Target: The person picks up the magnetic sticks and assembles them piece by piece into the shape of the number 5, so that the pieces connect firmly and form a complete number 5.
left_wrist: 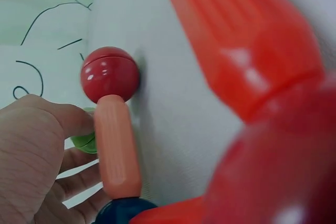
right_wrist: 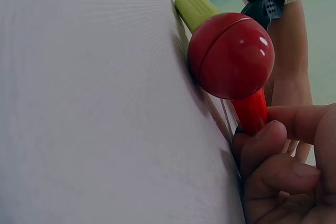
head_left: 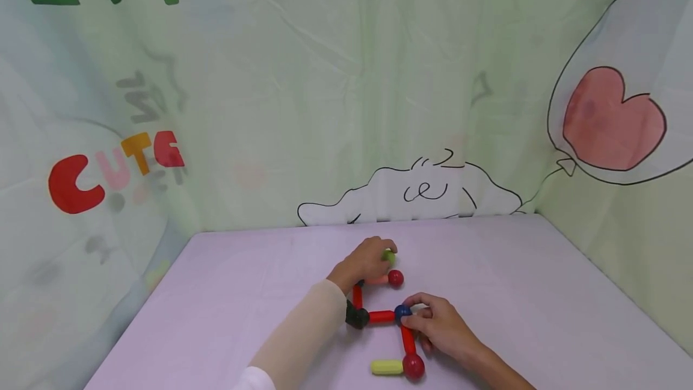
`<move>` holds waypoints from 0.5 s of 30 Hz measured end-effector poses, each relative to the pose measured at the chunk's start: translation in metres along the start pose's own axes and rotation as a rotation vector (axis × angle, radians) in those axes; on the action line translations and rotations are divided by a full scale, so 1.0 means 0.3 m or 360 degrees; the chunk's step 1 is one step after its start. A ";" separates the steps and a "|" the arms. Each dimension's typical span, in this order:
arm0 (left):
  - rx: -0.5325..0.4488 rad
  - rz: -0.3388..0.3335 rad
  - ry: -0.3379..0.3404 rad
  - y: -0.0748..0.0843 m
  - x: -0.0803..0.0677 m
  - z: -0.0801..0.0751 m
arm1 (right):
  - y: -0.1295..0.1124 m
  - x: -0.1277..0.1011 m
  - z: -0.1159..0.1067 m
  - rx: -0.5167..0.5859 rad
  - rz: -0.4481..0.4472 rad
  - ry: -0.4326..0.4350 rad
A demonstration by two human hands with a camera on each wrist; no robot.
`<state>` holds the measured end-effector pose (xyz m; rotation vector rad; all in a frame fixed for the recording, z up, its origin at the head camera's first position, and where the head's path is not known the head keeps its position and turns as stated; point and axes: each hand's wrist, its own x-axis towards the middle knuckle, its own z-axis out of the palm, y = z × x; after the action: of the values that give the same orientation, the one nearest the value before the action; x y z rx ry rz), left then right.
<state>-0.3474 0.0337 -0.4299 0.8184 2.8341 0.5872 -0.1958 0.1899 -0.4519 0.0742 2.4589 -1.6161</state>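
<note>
Green rod [head_left: 388,254] pinched by left hand [head_left: 364,263] behind blue ball [head_left: 402,312]; right hand [head_left: 441,325] grips that ball.

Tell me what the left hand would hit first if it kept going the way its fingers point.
Probably nothing on the table: the left hand, gripping a small green plastic piece, points away toward the green printed curtain; depth is unclear.
</note>
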 end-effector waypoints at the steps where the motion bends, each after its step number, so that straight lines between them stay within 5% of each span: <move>1: -0.0010 -0.0006 0.0004 -0.001 -0.004 -0.005 | 0.000 0.001 -0.001 -0.0001 -0.0001 -0.0005; 15: -0.0201 0.0110 0.0099 -0.021 -0.136 -0.090 | -0.030 -0.025 -0.021 -0.0081 0.0042 -0.0186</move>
<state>-0.3222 -0.0020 -0.4068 0.8930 2.7984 0.8058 -0.1906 0.1924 -0.4400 0.0046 2.3984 -1.5017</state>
